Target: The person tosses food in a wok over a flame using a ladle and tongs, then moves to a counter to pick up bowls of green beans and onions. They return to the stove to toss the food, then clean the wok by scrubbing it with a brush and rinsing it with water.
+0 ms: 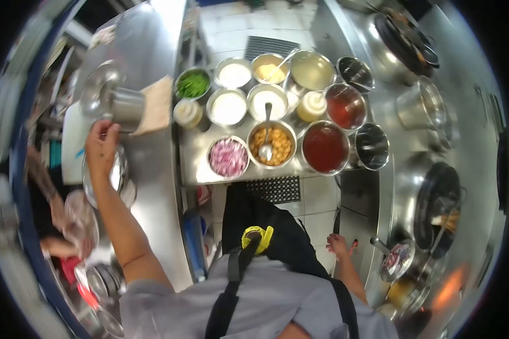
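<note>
My left hand reaches over the steel counter on the left, its fingers pinched together at the near edge of a metal container. What lies between the fingertips is too small to make out. Just below that hand is a shiny round metal lid or bowl, and a brown cloth lies beyond the container. My right hand hangs low beside my body at the right, fingers loosely curled, with a small red thing close to it. Whether it holds anything is unclear.
Bowls of chopped onion, chickpeas with a spoon, red sauce and greens stand on the middle counter. Pans and a flame are at the right. Another person's hands work over a bowl at the left.
</note>
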Available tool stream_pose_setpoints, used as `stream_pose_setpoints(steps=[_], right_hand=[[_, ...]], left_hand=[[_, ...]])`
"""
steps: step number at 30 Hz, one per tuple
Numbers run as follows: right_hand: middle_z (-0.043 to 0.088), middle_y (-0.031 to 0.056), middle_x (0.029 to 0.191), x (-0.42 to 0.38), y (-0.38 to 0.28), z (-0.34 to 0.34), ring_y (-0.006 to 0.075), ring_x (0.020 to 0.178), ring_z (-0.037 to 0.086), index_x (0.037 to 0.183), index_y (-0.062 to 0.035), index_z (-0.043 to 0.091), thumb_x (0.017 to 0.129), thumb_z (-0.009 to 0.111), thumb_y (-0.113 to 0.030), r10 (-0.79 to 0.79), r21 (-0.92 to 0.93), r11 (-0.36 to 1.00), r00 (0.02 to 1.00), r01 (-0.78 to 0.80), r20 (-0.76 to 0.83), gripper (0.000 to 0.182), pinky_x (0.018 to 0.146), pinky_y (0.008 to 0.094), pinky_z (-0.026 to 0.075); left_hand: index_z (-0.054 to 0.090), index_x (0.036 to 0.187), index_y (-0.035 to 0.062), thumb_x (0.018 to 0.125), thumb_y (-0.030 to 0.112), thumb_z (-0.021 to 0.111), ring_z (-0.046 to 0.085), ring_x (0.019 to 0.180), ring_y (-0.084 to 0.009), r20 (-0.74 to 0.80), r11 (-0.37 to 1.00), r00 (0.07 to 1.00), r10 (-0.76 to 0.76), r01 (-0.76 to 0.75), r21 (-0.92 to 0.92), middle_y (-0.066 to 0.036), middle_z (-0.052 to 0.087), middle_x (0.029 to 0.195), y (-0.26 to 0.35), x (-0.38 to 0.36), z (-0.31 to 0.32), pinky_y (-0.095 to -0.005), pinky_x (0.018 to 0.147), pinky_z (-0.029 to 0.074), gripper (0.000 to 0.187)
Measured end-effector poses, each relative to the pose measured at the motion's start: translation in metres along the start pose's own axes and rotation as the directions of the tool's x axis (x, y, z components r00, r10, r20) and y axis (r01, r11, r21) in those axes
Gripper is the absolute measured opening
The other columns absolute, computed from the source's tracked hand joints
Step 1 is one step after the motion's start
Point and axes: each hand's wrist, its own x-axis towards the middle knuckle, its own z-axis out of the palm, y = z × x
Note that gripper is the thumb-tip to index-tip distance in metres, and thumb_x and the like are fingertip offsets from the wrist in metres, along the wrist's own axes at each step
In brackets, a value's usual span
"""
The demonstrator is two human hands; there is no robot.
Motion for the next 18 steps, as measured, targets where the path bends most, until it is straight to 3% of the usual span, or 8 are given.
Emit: stream_pose_setpoints(steps=[2, 3, 4, 7, 10, 12, 15, 18], right_hand=[[0.061, 0.0045, 0.082, 0.011, -0.003, -0.004, 0.0151, 0.064, 0.061, 0.110, -0.0039, 0.059, 0.088, 0.057, -0.011, -0.002, 0.121, 0.993, 1.000, 0.003, -0.001, 0.024, 0.049, 0.0277, 0.046], [0.062, 0.0047, 0.083, 0.015, 0.000, -0.010, 0.0153, 0.064, 0.062, 0.111, -0.0041, 0.058, 0.088, 0.057, -0.011, -0.009, 0.144, 0.990, 0.998, 0.000, 0.059, 0.024, 0.049, 0.0278, 0.047], [0.062, 0.0050, 0.084, 0.023, 0.004, -0.020, 0.0154, 0.065, 0.062, 0.111, -0.0042, 0.058, 0.088, 0.057, -0.012, -0.020, 0.174, 0.985, 0.994, 0.001, 0.109, 0.024, 0.050, 0.0279, 0.048], [0.063, 0.0054, 0.084, 0.027, 0.005, -0.040, 0.0154, 0.063, 0.063, 0.111, -0.0047, 0.058, 0.088, 0.058, -0.012, -0.108, 0.167, 0.982, 0.988, 0.089, 0.108, 0.024, 0.049, 0.0279, 0.049], [0.064, 0.0056, 0.083, 0.012, 0.010, -0.046, 0.0157, 0.060, 0.063, 0.112, -0.0050, 0.058, 0.089, 0.057, -0.013, -0.163, 0.148, 0.977, 0.985, 0.154, 0.054, 0.024, 0.047, 0.0279, 0.049], [0.064, 0.0056, 0.082, -0.007, 0.030, -0.047, 0.0160, 0.058, 0.063, 0.112, -0.0052, 0.057, 0.090, 0.056, -0.014, -0.156, 0.163, 0.975, 0.988, 0.152, 0.014, 0.024, 0.046, 0.0279, 0.048], [0.065, 0.0064, 0.084, -0.028, 0.087, -0.047, 0.0183, 0.063, 0.064, 0.113, -0.0069, 0.058, 0.091, 0.057, -0.018, -0.126, 0.266, 0.956, 0.992, 0.124, -0.009, 0.025, 0.049, 0.0315, 0.050], [0.065, 0.0072, 0.084, -0.070, 0.151, -0.026, 0.0213, 0.064, 0.065, 0.108, -0.0086, 0.061, 0.092, 0.055, -0.021, 0.013, 0.311, 0.950, 0.992, 0.028, -0.127, 0.021, 0.051, 0.0359, 0.050]], left_hand=[[0.063, 0.097, 0.0004, 0.088, 0.017, 0.067, 0.057, 0.065, -0.0098, 0.060, 0.986, 0.998, 0.006, -0.016, 0.167, -0.004, 0.063, 0.073, 0.021, -0.072, -0.001, -0.0253, 0.060, 0.046, 0.019], [0.063, 0.094, 0.0007, 0.088, 0.018, 0.066, 0.058, 0.067, -0.0103, 0.170, 0.995, 0.985, -0.028, 0.011, 0.104, -0.004, 0.062, 0.073, 0.005, -0.093, 0.003, -0.0256, 0.061, 0.047, 0.018], [0.064, 0.093, 0.0024, 0.088, 0.017, 0.066, 0.061, 0.067, -0.0145, 0.236, 0.979, 0.971, 0.035, -0.082, 0.189, -0.007, 0.064, 0.074, 0.011, -0.117, 0.015, -0.0284, 0.063, 0.048, 0.016], [0.064, 0.092, 0.0051, 0.082, 0.013, 0.068, 0.065, 0.076, -0.0324, 0.218, 0.933, 0.959, 0.183, -0.239, 0.270, -0.016, 0.066, 0.083, 0.004, -0.165, 0.066, -0.0401, 0.069, 0.050, 0.013], [0.062, 0.086, 0.0046, 0.081, 0.011, 0.067, 0.063, 0.082, -0.0394, 0.092, 0.914, 0.977, 0.191, -0.211, 0.346, -0.018, 0.066, 0.085, -0.023, -0.185, 0.117, -0.0463, 0.072, 0.049, 0.010], [0.062, 0.085, 0.0049, 0.082, 0.013, 0.066, 0.063, 0.082, -0.0397, 0.058, 0.928, 0.983, 0.176, -0.185, 0.324, -0.019, 0.066, 0.086, -0.045, -0.188, 0.141, -0.0473, 0.073, 0.050, 0.010], [0.064, 0.087, 0.0050, 0.082, 0.017, 0.064, 0.063, 0.083, -0.0406, 0.117, 0.880, 0.979, 0.167, -0.202, 0.431, -0.021, 0.066, 0.086, -0.050, -0.196, 0.155, -0.0485, 0.075, 0.050, 0.013], [0.065, 0.087, 0.0041, 0.082, 0.019, 0.063, 0.063, 0.084, -0.0415, 0.204, 0.887, 0.974, 0.095, -0.176, 0.427, -0.022, 0.066, 0.087, -0.047, -0.196, 0.148, -0.0495, 0.076, 0.049, 0.016]])
